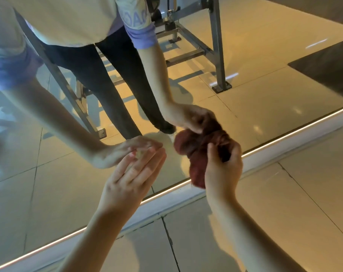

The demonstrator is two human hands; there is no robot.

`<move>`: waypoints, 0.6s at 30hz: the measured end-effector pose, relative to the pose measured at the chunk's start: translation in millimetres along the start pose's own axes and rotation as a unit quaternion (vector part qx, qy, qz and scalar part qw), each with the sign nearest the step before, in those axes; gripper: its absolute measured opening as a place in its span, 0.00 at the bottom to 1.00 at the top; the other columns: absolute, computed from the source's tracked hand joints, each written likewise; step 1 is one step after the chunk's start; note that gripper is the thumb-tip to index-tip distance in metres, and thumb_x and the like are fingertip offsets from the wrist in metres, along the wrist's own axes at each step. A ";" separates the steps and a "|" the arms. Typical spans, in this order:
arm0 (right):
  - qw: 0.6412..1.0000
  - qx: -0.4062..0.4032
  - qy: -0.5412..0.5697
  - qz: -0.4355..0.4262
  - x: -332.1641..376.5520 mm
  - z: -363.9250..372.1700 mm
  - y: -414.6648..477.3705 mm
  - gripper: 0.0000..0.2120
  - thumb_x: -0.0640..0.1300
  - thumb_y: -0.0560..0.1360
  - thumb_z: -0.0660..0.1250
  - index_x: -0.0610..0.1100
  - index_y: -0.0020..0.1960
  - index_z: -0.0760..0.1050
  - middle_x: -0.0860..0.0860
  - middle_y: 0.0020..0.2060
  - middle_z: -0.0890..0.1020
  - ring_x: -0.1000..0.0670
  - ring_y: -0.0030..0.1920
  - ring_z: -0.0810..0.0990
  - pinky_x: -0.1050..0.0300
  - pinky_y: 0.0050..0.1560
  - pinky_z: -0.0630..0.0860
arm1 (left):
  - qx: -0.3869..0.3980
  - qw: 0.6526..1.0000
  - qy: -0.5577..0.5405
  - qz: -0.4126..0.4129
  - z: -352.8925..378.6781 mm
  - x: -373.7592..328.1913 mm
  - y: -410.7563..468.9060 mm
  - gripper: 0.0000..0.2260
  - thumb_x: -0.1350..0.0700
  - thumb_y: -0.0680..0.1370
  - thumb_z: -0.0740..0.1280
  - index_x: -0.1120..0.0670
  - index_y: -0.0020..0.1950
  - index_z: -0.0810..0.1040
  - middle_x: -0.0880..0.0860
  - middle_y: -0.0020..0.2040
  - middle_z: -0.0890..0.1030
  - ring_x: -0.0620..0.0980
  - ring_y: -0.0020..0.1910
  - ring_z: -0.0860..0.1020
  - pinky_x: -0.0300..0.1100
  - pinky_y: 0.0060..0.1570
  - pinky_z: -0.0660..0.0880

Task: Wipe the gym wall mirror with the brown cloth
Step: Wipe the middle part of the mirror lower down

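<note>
While your right hand (222,171) curls its fingers round the bunched, fuzzy brown cloth (196,152) held against the smooth glass wall mirror (49,193) near its lower edge, your left hand (131,179) lies open, straight fingertips (157,157) touching the glass

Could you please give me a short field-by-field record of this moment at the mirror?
left hand: open, fingers straight, fingertips meeting their reflection on the mirror, holding nothing
right hand: grips the bunched brown cloth
brown cloth: crumpled, apparently pressed to the mirror near its bottom edge
mirror: reflects the person, tiled floor and a metal frame
light strip: lit, runs along the mirror's base
</note>
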State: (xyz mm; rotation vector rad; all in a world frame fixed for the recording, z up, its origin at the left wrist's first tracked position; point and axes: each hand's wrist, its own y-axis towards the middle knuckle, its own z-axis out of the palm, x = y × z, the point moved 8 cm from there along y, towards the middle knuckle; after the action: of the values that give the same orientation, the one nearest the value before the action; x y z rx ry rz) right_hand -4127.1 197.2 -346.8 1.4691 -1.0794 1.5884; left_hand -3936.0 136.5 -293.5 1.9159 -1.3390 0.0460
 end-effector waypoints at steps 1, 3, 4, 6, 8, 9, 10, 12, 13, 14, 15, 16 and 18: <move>0.999 -0.024 0.018 0.012 -2.2 -2.2 3.6 0.12 0.40 0.79 0.66 0.44 0.62 0.74 0.48 0.57 0.78 0.50 0.58 0.78 0.65 0.54 0.76 | -0.006 0.999 0.033 0.001 0.4 -1.3 -0.8 0.19 0.65 0.84 0.55 0.58 0.75 0.69 0.55 0.72 0.70 0.53 0.70 0.68 0.48 0.76 0.53; 0.999 -0.023 0.022 -0.015 3.0 4.9 -4.4 0.13 0.38 0.80 0.65 0.43 0.63 0.73 0.47 0.59 0.77 0.55 0.56 0.77 0.73 0.49 0.74 | -0.010 0.998 0.066 0.020 1.7 -4.8 -8.3 0.19 0.65 0.83 0.57 0.58 0.75 0.68 0.54 0.73 0.68 0.53 0.72 0.66 0.49 0.75 0.55; 0.999 0.005 0.001 -0.049 5.3 12.3 -14.3 0.12 0.36 0.79 0.66 0.43 0.62 0.73 0.46 0.58 0.76 0.59 0.54 0.76 0.76 0.47 0.73 | -0.007 0.997 0.069 0.024 2.8 -6.5 -9.4 0.19 0.65 0.83 0.57 0.58 0.74 0.68 0.54 0.73 0.68 0.53 0.73 0.64 0.49 0.74 0.56; 0.987 0.070 -0.043 -0.134 11.5 22.4 -34.3 0.11 0.32 0.77 0.68 0.40 0.57 0.75 0.44 0.55 0.77 0.66 0.52 0.75 0.76 0.49 0.71 | -0.001 0.997 0.071 0.016 2.4 -3.8 -10.8 0.19 0.65 0.83 0.56 0.58 0.74 0.68 0.54 0.73 0.68 0.53 0.74 0.61 0.49 0.74 0.56; 0.980 0.101 -0.058 -0.161 13.6 21.1 -31.3 0.11 0.34 0.76 0.69 0.44 0.55 0.75 0.45 0.54 0.78 0.65 0.53 0.76 0.75 0.51 0.71 | 0.005 0.997 0.072 0.016 4.4 -3.7 -14.5 0.19 0.66 0.83 0.56 0.58 0.74 0.68 0.54 0.72 0.68 0.53 0.74 0.63 0.49 0.74 0.57; 0.984 0.087 -0.050 -0.145 10.9 17.2 -23.1 0.11 0.36 0.76 0.70 0.46 0.55 0.74 0.46 0.54 0.78 0.62 0.54 0.76 0.74 0.52 0.72 | 0.012 0.997 0.072 0.015 5.3 -2.7 -16.1 0.19 0.66 0.83 0.56 0.58 0.74 0.68 0.54 0.72 0.68 0.53 0.73 0.65 0.49 0.73 0.57; 0.991 0.056 -0.038 -0.116 7.4 11.9 -14.3 0.11 0.37 0.77 0.69 0.48 0.56 0.73 0.46 0.56 0.78 0.60 0.54 0.76 0.75 0.51 0.72 | 0.014 0.997 0.069 0.009 5.9 -1.0 -18.4 0.19 0.66 0.83 0.57 0.58 0.74 0.68 0.55 0.72 0.68 0.53 0.72 0.67 0.49 0.73 0.57; 0.998 -0.015 -0.013 -0.053 -1.6 6.2 -8.4 0.11 0.38 0.78 0.67 0.46 0.59 0.73 0.45 0.59 0.77 0.54 0.55 0.76 0.79 0.47 0.70 | 0.015 0.998 0.060 0.006 5.6 0.0 -21.6 0.19 0.66 0.83 0.58 0.58 0.74 0.69 0.55 0.72 0.69 0.53 0.70 0.68 0.49 0.73 0.59; 0.999 -0.031 -0.010 -0.036 -5.7 10.4 -12.8 0.12 0.37 0.79 0.66 0.44 0.61 0.73 0.45 0.59 0.76 0.52 0.56 0.75 0.80 0.46 0.69 | 0.016 0.998 0.056 0.006 5.1 0.9 -24.4 0.19 0.66 0.83 0.58 0.58 0.74 0.69 0.55 0.72 0.69 0.53 0.70 0.68 0.50 0.73 0.61; 0.999 -0.023 -0.013 -0.028 -9.0 18.0 -21.4 0.12 0.36 0.79 0.65 0.43 0.62 0.72 0.46 0.60 0.75 0.53 0.56 0.75 0.79 0.47 0.70 | 0.012 0.999 0.053 0.007 4.1 1.6 -26.7 0.19 0.65 0.83 0.58 0.58 0.74 0.70 0.55 0.72 0.69 0.52 0.70 0.68 0.49 0.72 0.62; 0.999 0.007 -0.025 -0.036 -11.2 26.7 -32.8 0.12 0.35 0.78 0.66 0.43 0.61 0.72 0.47 0.59 0.74 0.57 0.55 0.75 0.77 0.48 0.72 | 0.003 0.999 0.048 0.010 2.7 2.0 -29.0 0.18 0.65 0.83 0.58 0.58 0.73 0.70 0.54 0.72 0.69 0.52 0.70 0.68 0.49 0.71 0.63; 0.996 0.049 -0.041 -0.055 -11.2 35.0 -45.0 0.12 0.34 0.78 0.66 0.44 0.59 0.72 0.47 0.58 0.74 0.63 0.53 0.75 0.75 0.49 0.73 | 0.000 0.999 0.046 0.013 1.6 2.5 -29.3 0.18 0.65 0.83 0.57 0.58 0.73 0.70 0.54 0.72 0.69 0.52 0.70 0.68 0.49 0.70 0.64; 0.984 0.121 -0.078 -0.104 -11.9 43.0 -61.1 0.11 0.33 0.77 0.68 0.42 0.57 0.74 0.46 0.56 0.76 0.70 0.52 0.73 0.77 0.48 0.71 | -0.002 0.998 0.051 0.019 0.6 2.4 -28.9 0.18 0.65 0.84 0.56 0.58 0.74 0.69 0.54 0.72 0.69 0.52 0.70 0.68 0.48 0.69 0.64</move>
State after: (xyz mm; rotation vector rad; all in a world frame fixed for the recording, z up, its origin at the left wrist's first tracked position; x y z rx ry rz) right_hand -4053.1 182.8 -351.6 1.8310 -0.8063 1.5151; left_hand -3911.7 138.3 -309.3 1.8586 -1.3061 0.1582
